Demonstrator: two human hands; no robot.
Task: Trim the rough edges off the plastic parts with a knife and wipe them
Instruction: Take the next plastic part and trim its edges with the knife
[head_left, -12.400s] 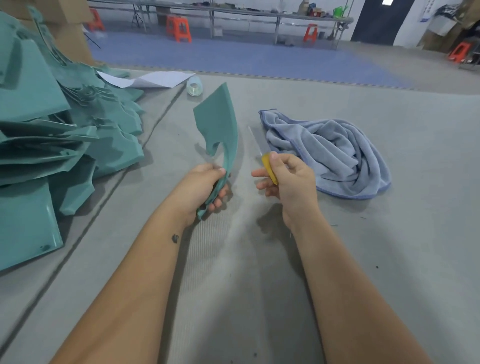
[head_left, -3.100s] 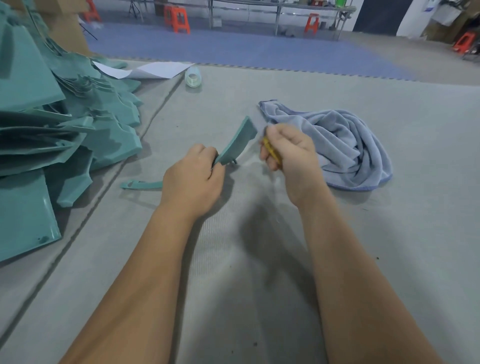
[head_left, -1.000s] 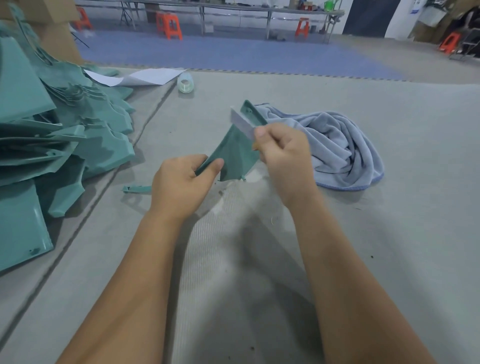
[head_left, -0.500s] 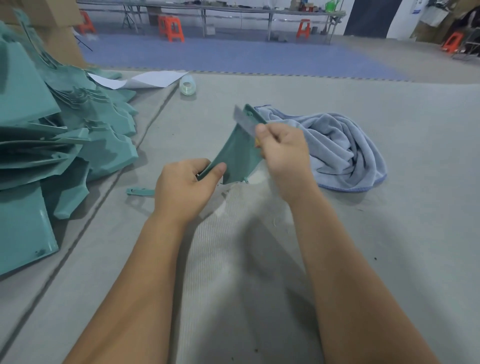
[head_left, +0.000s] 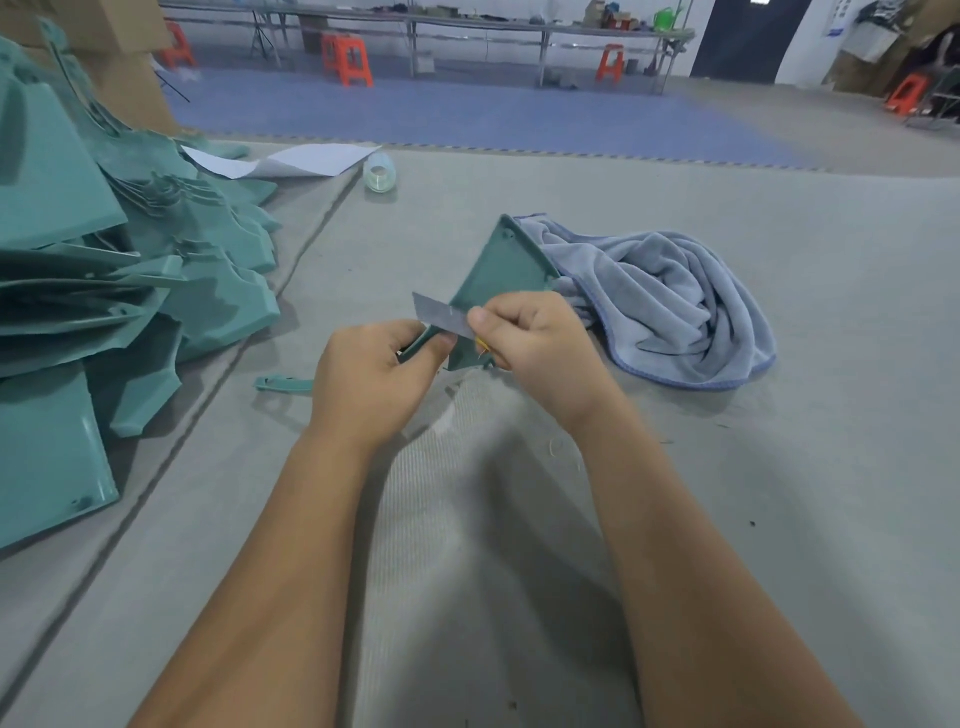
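1. You are working at a broad grey table (head_left: 779, 493) covered in a ribbed grey mat, and both your forearms are reaching out over it.
2. A large heap of teal plastic parts (head_left: 104, 291) is lying along the table's left side, the pieces leaning and overlapping on one another.
3. A crumpled pale blue cloth (head_left: 665, 301) is lying on the table to the right of your hands, just behind the part you are holding.
4. Your left hand (head_left: 374, 384) is gripping the near, narrow end of a teal plastic part (head_left: 498, 275), with the fingers curled around it and the thumb pressing on its edge.
5. Your right hand (head_left: 540, 343) is pinching a knife (head_left: 441, 319), with thumb and fingers clamped on its flat grey blade; a bit of yellow handle is showing under your fingers.
6. The teal plastic part is standing tilted above the table between your hands, its wide triangular end pointing away from you toward the cloth, and its raised rim is facing you.
7. The knife's blade is lying across the near left edge of that part, with its tip sticking out to the left above your left hand.
8. A white sheet of paper (head_left: 306, 158) is lying at the table's far edge, beside the heap.
9. A thin teal strip (head_left: 283, 384) is lying flat on the table just to the left of your left hand.
10. A small clear roll of tape (head_left: 379, 174) is sitting near the paper's right end.
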